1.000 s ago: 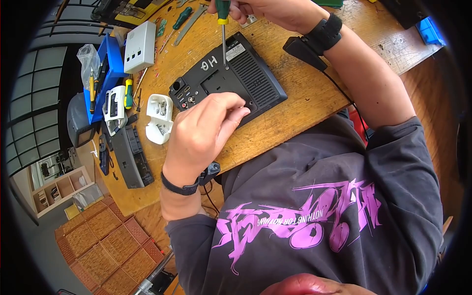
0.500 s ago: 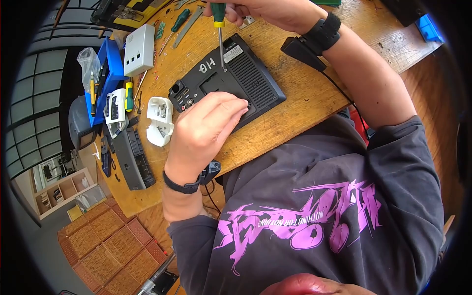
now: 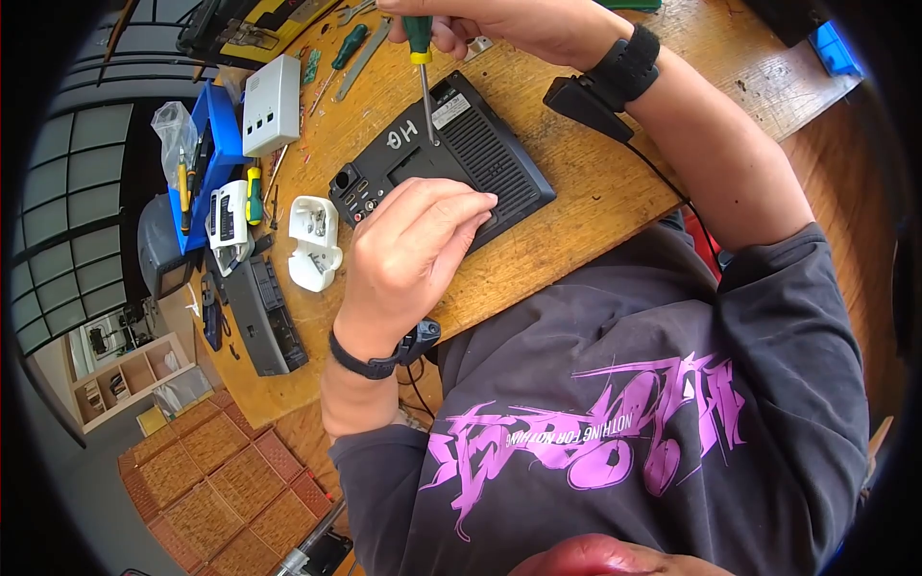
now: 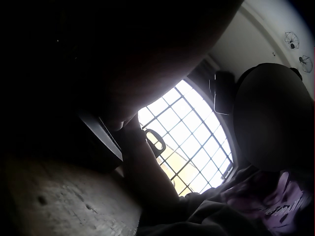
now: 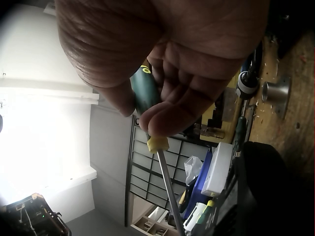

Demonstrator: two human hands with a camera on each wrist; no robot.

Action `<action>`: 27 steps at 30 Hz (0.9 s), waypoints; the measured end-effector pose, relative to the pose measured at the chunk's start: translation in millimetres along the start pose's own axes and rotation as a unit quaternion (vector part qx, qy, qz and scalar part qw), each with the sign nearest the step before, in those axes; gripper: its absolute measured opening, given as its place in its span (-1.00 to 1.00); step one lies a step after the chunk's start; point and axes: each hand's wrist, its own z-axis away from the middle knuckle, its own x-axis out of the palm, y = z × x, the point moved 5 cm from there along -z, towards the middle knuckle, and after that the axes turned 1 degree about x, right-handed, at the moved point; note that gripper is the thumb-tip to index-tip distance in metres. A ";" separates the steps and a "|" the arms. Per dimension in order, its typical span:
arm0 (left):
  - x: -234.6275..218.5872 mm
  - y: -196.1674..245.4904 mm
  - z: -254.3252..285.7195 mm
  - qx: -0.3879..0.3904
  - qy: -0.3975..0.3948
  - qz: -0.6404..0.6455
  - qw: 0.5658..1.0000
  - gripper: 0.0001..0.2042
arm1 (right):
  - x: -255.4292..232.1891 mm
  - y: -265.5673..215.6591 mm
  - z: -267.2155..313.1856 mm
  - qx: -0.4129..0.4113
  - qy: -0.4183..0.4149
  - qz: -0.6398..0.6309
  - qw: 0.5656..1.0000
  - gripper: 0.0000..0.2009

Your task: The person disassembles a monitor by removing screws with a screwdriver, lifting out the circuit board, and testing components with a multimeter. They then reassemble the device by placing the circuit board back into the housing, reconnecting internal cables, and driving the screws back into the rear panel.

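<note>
A black device (image 3: 403,165) with vents, ports and "HQ" marked on it lies on the wooden table. My right hand (image 3: 528,29) grips a green and yellow screwdriver (image 3: 424,86), its tip at a small screw (image 3: 436,143) in the device's back. In the right wrist view the fingers of my right hand (image 5: 172,83) wrap the green handle (image 5: 144,91). My left hand (image 3: 408,240) lies over the device's near side, fingers bent and fingertips at its surface; whether something small is between them cannot be told. The left wrist view is mostly dark.
Left of the device are an open white case (image 3: 314,245) with small metal parts, a long black part (image 3: 264,322), a white box (image 3: 272,106) and a blue bin (image 3: 223,134). Another screwdriver (image 3: 350,46) and a metal wrench (image 3: 363,65) lie beyond.
My left fingertips have moved right across the device, over the spot where a hole showed. The right hand has shifted slightly left in view, with the screwdriver still at the same screw.
</note>
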 end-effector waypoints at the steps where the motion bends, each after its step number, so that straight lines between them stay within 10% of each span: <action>1: 0.4 -0.2 -1.0 0.009 0.003 0.007 1.000 -0.73 | -0.1 0.2 -0.1 -0.002 -0.001 -0.003 1.000 -0.59; 27: 2.6 0.8 -2.5 0.004 0.007 0.030 1.000 -0.67 | 2.4 2.0 -0.6 -0.002 -0.009 -0.012 1.000 -0.63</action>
